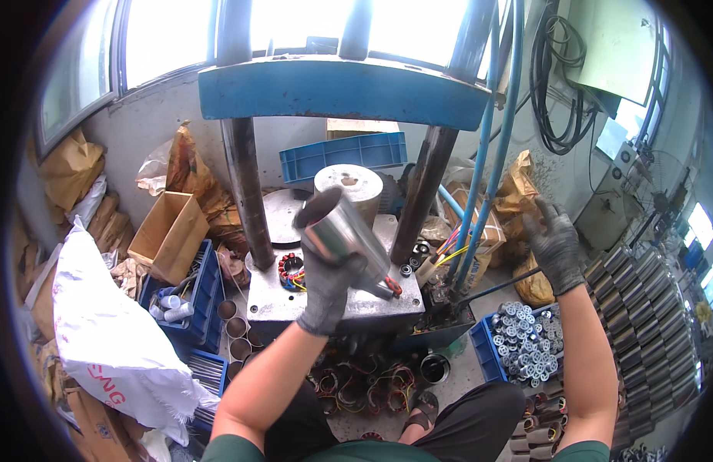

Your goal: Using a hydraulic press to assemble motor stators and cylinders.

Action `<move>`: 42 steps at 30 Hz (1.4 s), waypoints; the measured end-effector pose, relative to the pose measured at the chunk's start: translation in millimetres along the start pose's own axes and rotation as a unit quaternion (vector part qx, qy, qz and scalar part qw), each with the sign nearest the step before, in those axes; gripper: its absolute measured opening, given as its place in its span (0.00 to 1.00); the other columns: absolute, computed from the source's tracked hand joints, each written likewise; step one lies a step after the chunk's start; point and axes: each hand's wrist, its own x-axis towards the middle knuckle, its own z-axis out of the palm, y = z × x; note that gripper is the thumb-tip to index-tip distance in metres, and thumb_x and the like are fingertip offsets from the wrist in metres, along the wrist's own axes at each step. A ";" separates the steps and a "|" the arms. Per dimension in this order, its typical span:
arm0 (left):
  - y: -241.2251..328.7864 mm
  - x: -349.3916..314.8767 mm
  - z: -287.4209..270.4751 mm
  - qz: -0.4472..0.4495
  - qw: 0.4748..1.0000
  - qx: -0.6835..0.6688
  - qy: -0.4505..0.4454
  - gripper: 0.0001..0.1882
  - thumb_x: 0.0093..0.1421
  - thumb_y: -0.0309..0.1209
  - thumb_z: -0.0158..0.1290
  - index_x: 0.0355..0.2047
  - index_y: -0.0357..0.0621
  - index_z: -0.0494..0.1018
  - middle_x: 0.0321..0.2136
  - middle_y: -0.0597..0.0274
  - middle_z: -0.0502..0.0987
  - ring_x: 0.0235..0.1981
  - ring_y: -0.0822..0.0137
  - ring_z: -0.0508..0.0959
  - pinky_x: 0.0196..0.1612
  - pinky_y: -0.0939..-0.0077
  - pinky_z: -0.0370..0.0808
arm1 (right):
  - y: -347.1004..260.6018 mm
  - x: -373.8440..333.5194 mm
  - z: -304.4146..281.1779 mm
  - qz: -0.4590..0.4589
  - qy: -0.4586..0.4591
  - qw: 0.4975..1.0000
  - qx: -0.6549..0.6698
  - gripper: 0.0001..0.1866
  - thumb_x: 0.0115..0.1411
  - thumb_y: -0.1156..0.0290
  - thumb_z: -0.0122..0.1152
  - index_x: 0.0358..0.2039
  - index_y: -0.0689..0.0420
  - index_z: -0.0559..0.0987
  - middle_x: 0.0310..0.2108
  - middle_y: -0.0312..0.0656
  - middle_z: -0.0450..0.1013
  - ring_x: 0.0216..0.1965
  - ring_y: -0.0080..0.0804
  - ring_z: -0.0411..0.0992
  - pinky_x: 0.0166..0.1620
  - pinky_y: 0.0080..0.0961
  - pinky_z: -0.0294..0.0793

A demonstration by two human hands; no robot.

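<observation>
A shiny metal cylinder [342,235], open at its upper end, leans in the grip of my left hand [329,292], which wears a dark glove. It hangs over the metal bed plate [279,308] of a press. Red-tipped wires [393,286] show at the cylinder's lower end. Left of the cylinder, a ring-shaped wound stator [291,269] with red windings and yellow wires rests on the plate. My right hand [556,248], also gloved, is raised at the right with fingers apart, holding nothing. A dark lever [499,286] reaches close to it.
The press has a blue crossbeam [341,92] and thick steel columns. A pale cylindrical block [350,185] stands behind my left hand. A blue crate [491,346] holds grey slotted parts. Metal tubes [641,323] are stacked at right. A white sack [110,339] and wooden box [167,237] sit left.
</observation>
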 end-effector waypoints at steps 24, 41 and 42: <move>-35.7 -50.1 -45.3 -0.188 0.958 -0.205 0.068 0.34 0.57 0.31 0.69 0.60 0.42 0.65 0.50 0.58 0.76 0.52 0.65 0.79 0.55 0.66 0.80 | -225.6 -98.5 127.9 -0.075 -0.245 0.910 0.325 0.56 0.41 0.61 0.85 0.67 0.62 0.62 0.55 0.57 0.70 0.58 0.56 0.72 0.63 0.46 0.71; -9.9 -3.6 -97.4 -0.017 0.972 -0.145 0.184 0.41 0.57 0.39 0.70 0.64 0.41 0.61 0.52 0.61 0.71 0.54 0.67 0.73 0.60 0.67 0.71 | -201.4 -86.8 133.5 -0.093 -0.135 0.920 0.355 0.55 0.46 0.61 0.85 0.70 0.61 0.62 0.59 0.51 0.71 0.58 0.41 0.74 0.59 0.37 0.76; -6.7 -4.1 -96.8 -0.005 0.970 -0.141 0.200 0.40 0.58 0.38 0.70 0.64 0.41 0.60 0.52 0.62 0.71 0.54 0.67 0.73 0.61 0.67 0.70 | -204.4 -73.5 133.5 -0.045 -0.114 0.912 0.391 0.52 0.47 0.66 0.83 0.69 0.61 0.62 0.60 0.49 0.70 0.58 0.38 0.74 0.57 0.35 0.78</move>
